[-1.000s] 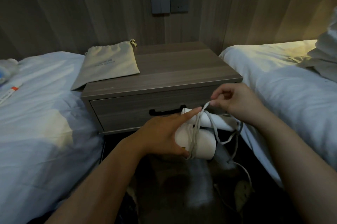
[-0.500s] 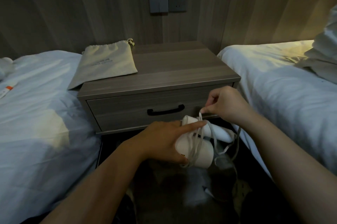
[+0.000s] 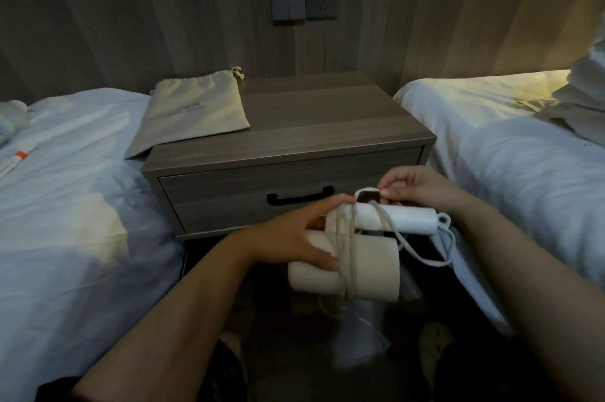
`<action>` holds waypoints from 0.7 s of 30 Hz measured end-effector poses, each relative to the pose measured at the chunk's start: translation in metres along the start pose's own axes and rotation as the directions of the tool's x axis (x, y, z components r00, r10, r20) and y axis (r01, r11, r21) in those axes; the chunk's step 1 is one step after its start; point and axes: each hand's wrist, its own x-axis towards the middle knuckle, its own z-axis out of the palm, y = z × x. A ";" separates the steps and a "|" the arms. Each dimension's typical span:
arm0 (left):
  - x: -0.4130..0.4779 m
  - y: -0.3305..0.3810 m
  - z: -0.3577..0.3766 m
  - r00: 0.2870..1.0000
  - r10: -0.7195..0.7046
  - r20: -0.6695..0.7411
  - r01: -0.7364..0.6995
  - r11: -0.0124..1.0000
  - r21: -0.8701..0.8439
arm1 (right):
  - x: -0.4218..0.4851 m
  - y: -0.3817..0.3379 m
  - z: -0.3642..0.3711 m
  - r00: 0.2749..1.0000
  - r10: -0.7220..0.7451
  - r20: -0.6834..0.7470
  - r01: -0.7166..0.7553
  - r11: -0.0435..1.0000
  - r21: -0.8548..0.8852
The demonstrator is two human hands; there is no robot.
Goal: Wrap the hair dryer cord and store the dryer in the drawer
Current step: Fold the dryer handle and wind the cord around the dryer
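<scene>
- Left hand clamped around the barrel of the white hair dryer, thumb under, index finger stretched along the top over the wound turns. Right hand pinched shut on a loop of the cord just above the folded handle.
- Dryer held in the air in front of the nightstand, level with the drawer and near its right front corner; resting on nothing.
- Several turns already lying across the barrel; a slack run hanging off the handle end toward the right bed. Plug not visible.
- Likely slip: turns sliding off the smooth round barrel if the left index finger lifts before the loop gets tucked. Tension held by that finger alone, by the look of it.
- Likely snag: hanging slack catching on the right front corner of the nightstand or on the bed edge, pulling the wrap loose.
- Possible strain: tight bend where the cord leaves the handle, if pulled hard.
- Drawer closed, black handle untouched, both hands busy. Freeing one hand to open it risks dropping the dryer or unwinding the cord.
- Loose end left untucked could jam in the drawer front on closing.
- Dim light and dark floor below: hard to spot a trailing end.
- Drawstring pouch overhanging the left front corner of the nightstand top, well apart from the hands.
</scene>
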 end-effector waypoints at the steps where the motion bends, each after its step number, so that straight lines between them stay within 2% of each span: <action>1: 0.001 0.001 -0.001 1.000 0.017 0.001 -0.017 0.997 -0.076 | 0.001 0.008 0.002 0.999 0.038 -0.034 -0.038 0.999 0.017; 2: 0.001 -0.001 0.000 0.999 0.047 -0.012 -0.048 0.988 -0.145 | -0.003 0.019 0.004 0.997 0.063 -0.049 -0.061 0.998 0.025; 3: 0.000 -0.001 0.002 0.998 0.062 -0.025 -0.066 0.976 -0.208 | -0.013 0.026 0.011 0.989 0.079 -0.125 -0.073 0.996 0.051; 4: 0.002 -0.004 0.002 0.997 0.064 -0.050 -0.075 0.959 -0.272 | -0.012 0.021 0.020 0.943 0.196 -0.269 -0.161 0.976 0.150; 5: -0.001 -0.005 0.005 0.995 0.056 -0.077 -0.079 0.938 -0.337 | -0.009 0.020 0.026 0.922 0.246 -0.300 -0.154 0.942 0.299; 7: 0.008 -0.004 0.005 0.984 0.015 -0.175 -0.089 0.903 -0.421 | 0.001 0.013 0.031 0.995 0.058 -0.084 -0.009 0.871 0.491; 9: 0.011 -0.002 0.004 0.964 -0.013 -0.267 -0.120 0.873 -0.474 | -0.003 0.017 0.028 0.999 -0.034 -0.031 0.044 0.875 0.482; 11: 0.020 -0.005 0.003 0.920 -0.069 -0.387 -0.175 0.809 -0.562 | 0.004 0.020 0.032 0.999 -0.049 0.020 0.031 0.848 0.530; 13: 0.016 -0.008 0.006 0.903 -0.083 -0.422 -0.241 0.715 -0.657 | 0.004 0.019 0.037 0.989 -0.087 0.122 -0.006 0.790 0.613; 16: 0.016 -0.010 0.005 0.844 -0.141 -0.517 -0.300 0.675 -0.674 | -0.002 0.015 0.039 0.939 -0.204 0.277 -0.057 0.702 0.710; 18: 0.016 -0.006 0.004 0.811 -0.172 -0.559 -0.300 0.699 -0.649 | -0.002 0.012 0.045 0.930 -0.200 0.309 -0.081 0.707 0.703; 21: 0.017 -0.006 0.008 0.771 -0.184 -0.610 -0.241 0.803 -0.546 | -0.001 0.003 0.061 0.977 -0.038 0.209 -0.115 0.733 0.670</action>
